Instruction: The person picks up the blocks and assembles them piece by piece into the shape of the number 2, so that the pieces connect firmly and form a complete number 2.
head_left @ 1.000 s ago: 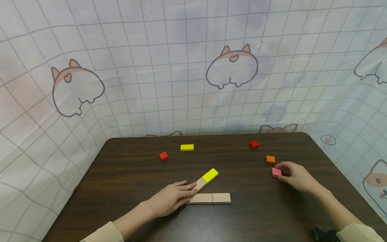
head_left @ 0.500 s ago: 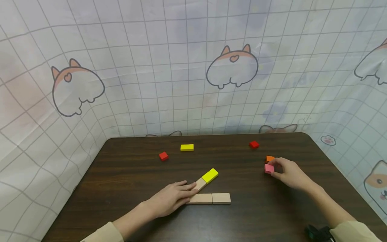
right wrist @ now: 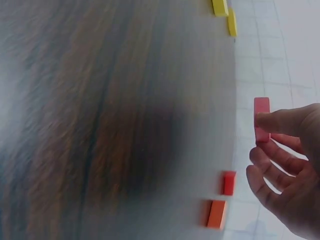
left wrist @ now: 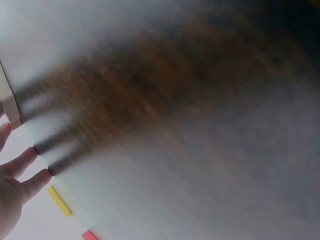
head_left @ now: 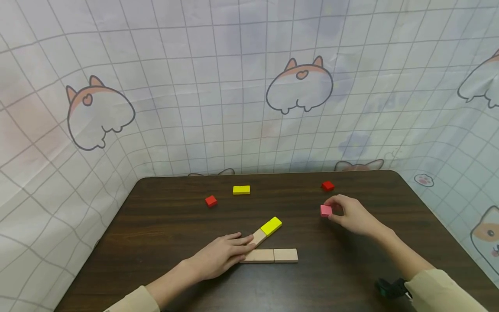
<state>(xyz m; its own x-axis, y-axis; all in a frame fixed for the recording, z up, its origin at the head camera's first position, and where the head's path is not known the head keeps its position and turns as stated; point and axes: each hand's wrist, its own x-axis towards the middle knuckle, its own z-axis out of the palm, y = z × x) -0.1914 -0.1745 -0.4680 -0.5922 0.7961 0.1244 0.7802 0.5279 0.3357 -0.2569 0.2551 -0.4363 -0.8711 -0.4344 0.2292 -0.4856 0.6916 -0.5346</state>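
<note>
Between thumb and fingers my right hand [head_left: 352, 215] pinches a small pink block [head_left: 325, 211], which appears held above the table in the right wrist view. My left hand [head_left: 218, 258] lies with straight fingers over the left end of some plain wooden blocks. One wooden block [head_left: 259, 237] slants up to the right and meets a yellow block [head_left: 271, 226] at its far end. Below it, two flat wooden blocks [head_left: 286, 255] lie end to end. The fingers hide where the slanted and level rows come together.
At the back of the dark table [head_left: 163, 225] lie another yellow block [head_left: 241, 190], a red block [head_left: 211, 201] and a second red block [head_left: 328, 186]. An orange block [right wrist: 216, 214] shows in the right wrist view; my right hand hides it from the head view. Printed cloth [head_left: 234, 86] surrounds the table.
My right hand has carried the pink block left and away from me, past the orange block, which it now covers in the head view. The left hand and the wooden blocks have stayed put.
</note>
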